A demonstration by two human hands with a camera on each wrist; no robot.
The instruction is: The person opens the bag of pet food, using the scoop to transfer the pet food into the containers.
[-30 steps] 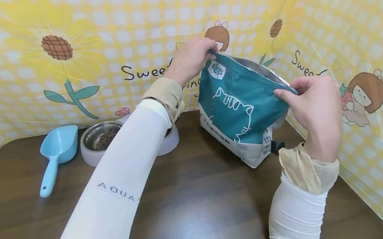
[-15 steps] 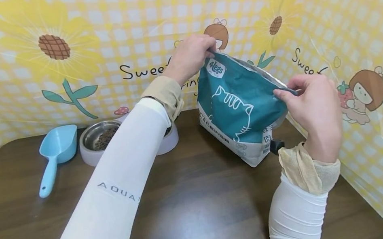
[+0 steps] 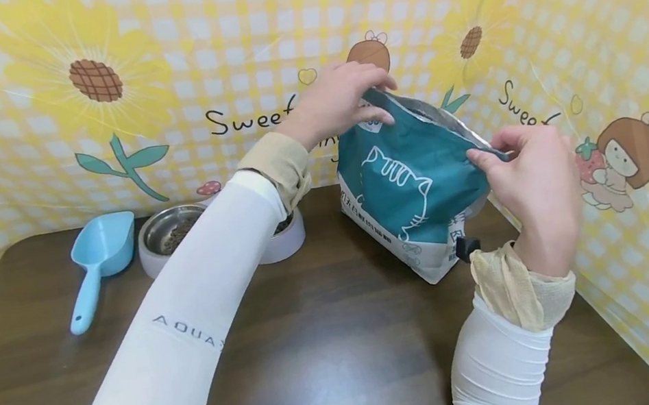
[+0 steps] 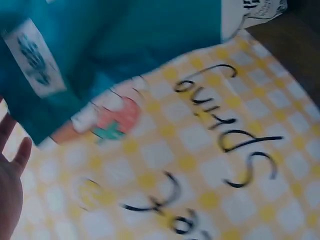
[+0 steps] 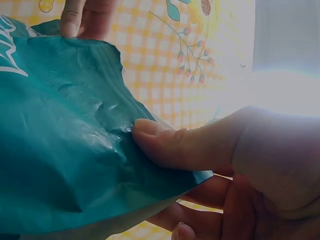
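Note:
A teal cat food bag [image 3: 399,181], printed with a white cat outline, stands on the table with its silvery mouth parted. My right hand [image 3: 537,190] pinches the mouth's right corner; in the right wrist view the thumb [image 5: 165,142] presses the front and the fingers lie behind. At the opposite corner is my left hand [image 3: 335,100], its thumb and fingers spread around the top edge without gripping. The left wrist view shows that hand [image 4: 10,185] at the frame's left side, close to the bag's corner [image 4: 37,127]. The bag's contents are hidden.
On the brown table [image 3: 322,362], a light blue scoop [image 3: 101,251] lies at the left. Beside it a double bowl [image 3: 152,258] holds brown kibble, partly covered by my left arm. A yellow checked cloth [image 3: 231,29] hangs behind and to the right.
My left hand has let go of the bag's left corner, its fingers spreading and shifting slightly right over the edge. The right hand keeps its pinch; the mouth gapes a little wider than half a second ago.

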